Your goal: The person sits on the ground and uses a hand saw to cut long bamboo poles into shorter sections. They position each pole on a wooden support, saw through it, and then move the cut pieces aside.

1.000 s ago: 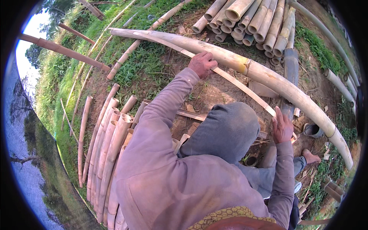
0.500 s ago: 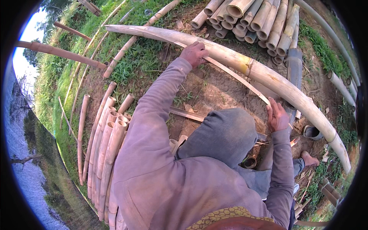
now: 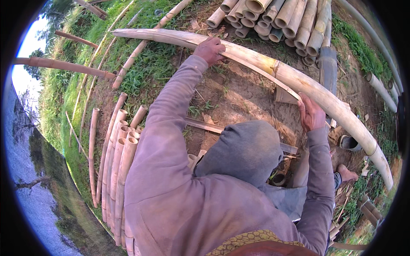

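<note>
A long pale bamboo pole (image 3: pixel 314 87) curves across the view from upper left to lower right. Along its near side runs a thin, light bamboo strip (image 3: pixel 260 72), spanning the space between my two hands. My left hand (image 3: pixel 209 50) is closed on the strip's upper part, close against the pole; its fingertips are partly hidden. Farther down, my right hand (image 3: pixel 311 113) pinches the strip between thumb and fingers, just short of the pole. What lies under the right palm is hidden.
Cut bamboo tubes (image 3: pixel 294 21) are stacked at the far side. More bamboo poles (image 3: pixel 121 166) lie at the left. A dark hollow tube (image 3: pixel 349 143) sits at the right, near a bare foot (image 3: pixel 347 173). My grey-clad knee (image 3: pixel 243 149) rises below the hands.
My right hand has moved up toward the pole, bringing the strip closer to it. My left hand has shifted slightly left and up, while the whole view has moved a little.
</note>
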{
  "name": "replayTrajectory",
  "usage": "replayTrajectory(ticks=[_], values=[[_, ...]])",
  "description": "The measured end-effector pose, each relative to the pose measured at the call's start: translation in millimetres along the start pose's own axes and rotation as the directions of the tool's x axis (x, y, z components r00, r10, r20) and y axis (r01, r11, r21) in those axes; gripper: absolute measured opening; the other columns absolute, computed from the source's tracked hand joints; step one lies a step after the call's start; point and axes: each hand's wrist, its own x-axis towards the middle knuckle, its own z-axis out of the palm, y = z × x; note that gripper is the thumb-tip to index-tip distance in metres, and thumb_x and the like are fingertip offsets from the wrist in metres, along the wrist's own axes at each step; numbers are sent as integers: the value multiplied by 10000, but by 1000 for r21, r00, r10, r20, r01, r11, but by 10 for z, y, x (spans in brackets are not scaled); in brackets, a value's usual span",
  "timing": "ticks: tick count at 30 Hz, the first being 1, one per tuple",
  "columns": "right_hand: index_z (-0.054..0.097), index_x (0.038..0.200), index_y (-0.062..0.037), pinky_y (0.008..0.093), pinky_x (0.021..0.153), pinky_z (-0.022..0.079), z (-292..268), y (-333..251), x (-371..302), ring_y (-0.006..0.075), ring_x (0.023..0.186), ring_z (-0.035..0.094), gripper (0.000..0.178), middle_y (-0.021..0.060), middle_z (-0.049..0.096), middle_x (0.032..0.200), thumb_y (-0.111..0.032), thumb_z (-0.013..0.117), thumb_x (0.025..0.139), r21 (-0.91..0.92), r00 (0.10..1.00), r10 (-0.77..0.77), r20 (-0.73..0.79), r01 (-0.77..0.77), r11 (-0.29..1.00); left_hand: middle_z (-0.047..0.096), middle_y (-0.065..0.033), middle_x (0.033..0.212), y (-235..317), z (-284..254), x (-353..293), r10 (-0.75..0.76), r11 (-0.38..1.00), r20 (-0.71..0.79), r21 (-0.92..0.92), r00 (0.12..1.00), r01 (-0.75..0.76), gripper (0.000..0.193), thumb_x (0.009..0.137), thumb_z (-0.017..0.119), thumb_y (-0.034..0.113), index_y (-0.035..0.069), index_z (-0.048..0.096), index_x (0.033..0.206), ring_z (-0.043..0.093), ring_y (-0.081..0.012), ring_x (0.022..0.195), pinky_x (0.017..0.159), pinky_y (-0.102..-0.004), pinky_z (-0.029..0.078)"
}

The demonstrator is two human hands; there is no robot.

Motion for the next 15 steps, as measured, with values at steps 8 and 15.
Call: replayTrajectory(ticks=[8, 15], values=[[716, 1186, -191, 445, 863, 535, -102, 366, 195, 296, 975, 689, 312, 63, 681, 1016, -446, 629, 1028, -135, 984, 144, 103, -130, 982, 662, -108, 1147, 391, 64, 188, 40, 999, -110, 40, 993, -36, 420, 842, 855, 368, 161, 719, 1181, 628, -340, 1122, 1000, -481, 501], [715, 1321, -312, 485, 1034, 418, -18, 642, 353, 220, 1279, 542, 349, 8, 621, 1223, -476, 642, 1021, -266, 955, 268, 129, -227, 937, 611, -73, 1496, 1328, 537, 537, 201, 973, -116, -93, 973, -212, 503, 1030, 636, 418, 170, 602, 1466, 546, -287, 1397, 1206, -497, 361]])
